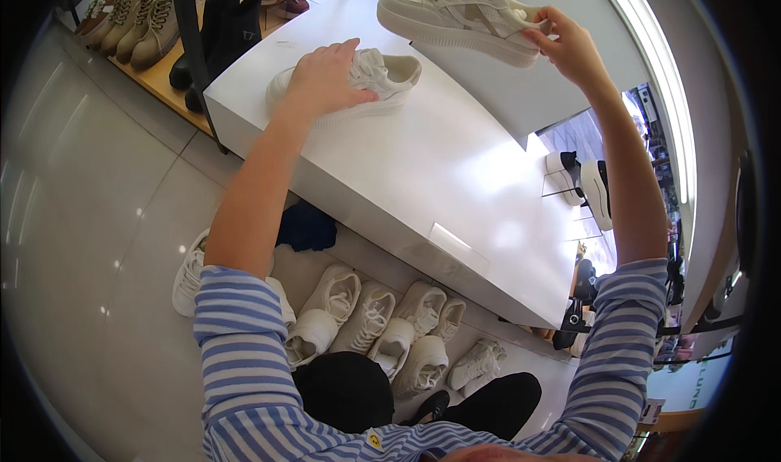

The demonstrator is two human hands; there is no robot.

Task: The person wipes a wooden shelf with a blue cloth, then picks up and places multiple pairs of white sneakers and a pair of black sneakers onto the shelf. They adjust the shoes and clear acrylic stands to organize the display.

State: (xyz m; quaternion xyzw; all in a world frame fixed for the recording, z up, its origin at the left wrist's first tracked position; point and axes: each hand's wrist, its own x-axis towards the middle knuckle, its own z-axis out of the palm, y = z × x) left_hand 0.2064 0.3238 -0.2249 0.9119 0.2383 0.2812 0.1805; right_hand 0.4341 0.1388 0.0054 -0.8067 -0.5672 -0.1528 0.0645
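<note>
On a glossy white display bench [390, 157] stands a white lace-up sneaker [387, 74], its toe to the left. My left hand [329, 81] lies over its front and laces, fingers spread with the thumb along its side; whether it grips the shoe is unclear. Higher up on the right, my right hand [564, 44] pinches the heel of a cream platform sneaker [464, 20] between thumb and fingers. That sneaker points left, beside a raised white block, and its laces face up.
White sneakers [366, 315] stand in rows on the tiled floor before my knees, near a dark blue cloth [307, 225]. Beige laced shoes [155, 26] and black boots [223, 32] fill a wooden shelf at upper left. Black-and-white shoes [564, 178] are on wire stands at right.
</note>
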